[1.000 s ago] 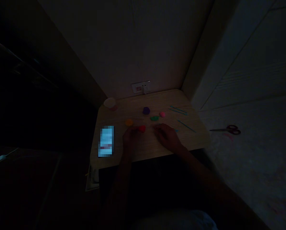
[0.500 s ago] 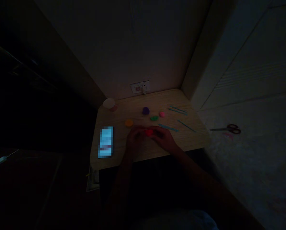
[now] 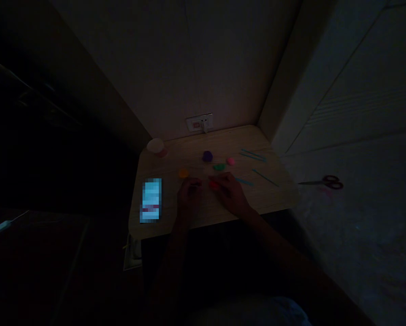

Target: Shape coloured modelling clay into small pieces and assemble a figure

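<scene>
My right hand (image 3: 233, 195) is closed with its fingertips on a soft-looking red lump of modelling clay (image 3: 214, 184), low over the front of the table. To its left, and apart from it, my left hand (image 3: 188, 194) has its fingers curled together. A faint reddish bit shows at the left fingertips, too dark to make out. Beyond the hands lie an orange lump (image 3: 183, 173), a purple lump (image 3: 207, 156), a green lump (image 3: 219, 167) and a pink lump (image 3: 230, 161). A flat blue strip (image 3: 244, 181) is partly hidden behind my right hand.
A lit phone (image 3: 151, 200) lies at the table's left. Near the back left corner is a pale cup (image 3: 156, 146). Thin blue-green sticks (image 3: 253, 155) lie at the right. Scissors (image 3: 325, 182) rest beyond the right edge. A wall socket (image 3: 199, 122) sits behind the wooden table (image 3: 257, 136).
My hands have moved apart. The red lump stays with my right hand, which now covers more of the blue strip. The lumps on the table have not moved.
</scene>
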A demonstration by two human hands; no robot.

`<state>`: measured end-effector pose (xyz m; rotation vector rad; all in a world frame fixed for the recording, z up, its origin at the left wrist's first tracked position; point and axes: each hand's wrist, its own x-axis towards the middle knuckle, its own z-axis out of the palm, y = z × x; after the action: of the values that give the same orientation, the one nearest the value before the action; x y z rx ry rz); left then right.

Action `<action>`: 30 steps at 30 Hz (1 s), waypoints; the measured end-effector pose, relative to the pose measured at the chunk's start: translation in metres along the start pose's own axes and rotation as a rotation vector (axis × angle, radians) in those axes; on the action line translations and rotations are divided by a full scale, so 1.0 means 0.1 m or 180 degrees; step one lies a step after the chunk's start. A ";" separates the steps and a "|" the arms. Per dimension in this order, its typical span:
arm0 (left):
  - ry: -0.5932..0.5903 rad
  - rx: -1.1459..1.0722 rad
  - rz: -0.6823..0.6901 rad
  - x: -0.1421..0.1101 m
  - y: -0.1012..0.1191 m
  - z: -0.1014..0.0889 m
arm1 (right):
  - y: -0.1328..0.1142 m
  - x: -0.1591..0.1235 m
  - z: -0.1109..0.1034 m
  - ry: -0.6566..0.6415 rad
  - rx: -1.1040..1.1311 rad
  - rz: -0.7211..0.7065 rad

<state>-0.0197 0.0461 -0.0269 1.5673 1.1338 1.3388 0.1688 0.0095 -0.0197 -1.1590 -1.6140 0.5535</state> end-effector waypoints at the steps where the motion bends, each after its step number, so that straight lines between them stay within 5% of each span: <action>1: 0.0004 0.0001 0.0014 0.00 0.00 0.01 | 0.00 0.00 0.00 -0.0061 -0.0055 -0.0045; 10: -0.0425 0.0543 0.0707 -0.01 0.08 0.06 | 0.03 -0.01 0.04 -0.0077 -0.0241 0.0079; 30: -0.0778 0.0976 0.0918 -0.07 0.15 0.07 | 0.08 -0.03 -0.10 -0.0244 0.0127 0.0336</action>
<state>-0.0112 0.0349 -0.0158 2.1208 1.0224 1.1462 0.1813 0.0089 -0.0239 -1.2108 -1.6060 0.7030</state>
